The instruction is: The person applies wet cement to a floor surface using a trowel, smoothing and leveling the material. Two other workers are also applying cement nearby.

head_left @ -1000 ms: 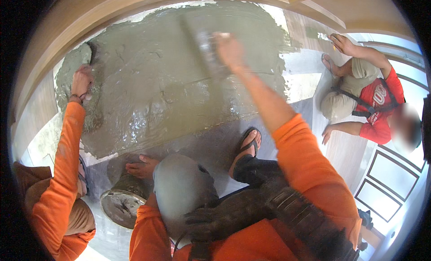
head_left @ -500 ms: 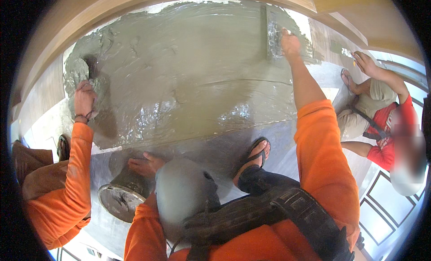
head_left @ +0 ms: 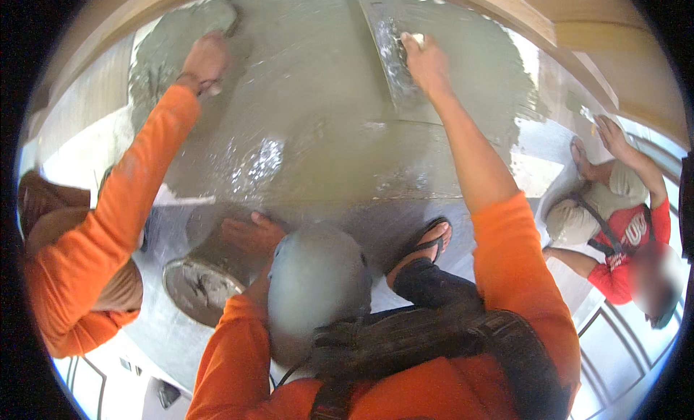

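Note:
My right hand (head_left: 428, 64), arm stretched far forward in an orange sleeve, grips a flat rectangular trowel (head_left: 385, 53). Its blade lies against a wide layer of wet grey mortar (head_left: 303, 95). My left hand (head_left: 254, 233) has its fingers spread at the side of a bucket (head_left: 206, 290); whether it presses on the bucket is unclear. Grey mortar coats the bucket's inside. At the far left of the mortar a co-worker's hand (head_left: 206, 57) in an orange sleeve holds a tool, mostly hidden by that hand.
A grey dome-shaped thing (head_left: 318, 290) sits low in the middle, before my torso. Close by is a sandalled foot (head_left: 431, 243). At right a person in a red shirt (head_left: 629, 228) crouches with one hand at the surface. Wooden boards (head_left: 593, 44) border the mortar's far side.
My right hand has drawn the trowel leftward over the mortar. The co-worker's hand at left has moved farther away and rightward. My left hand stays by the bucket while the view shifts slightly.

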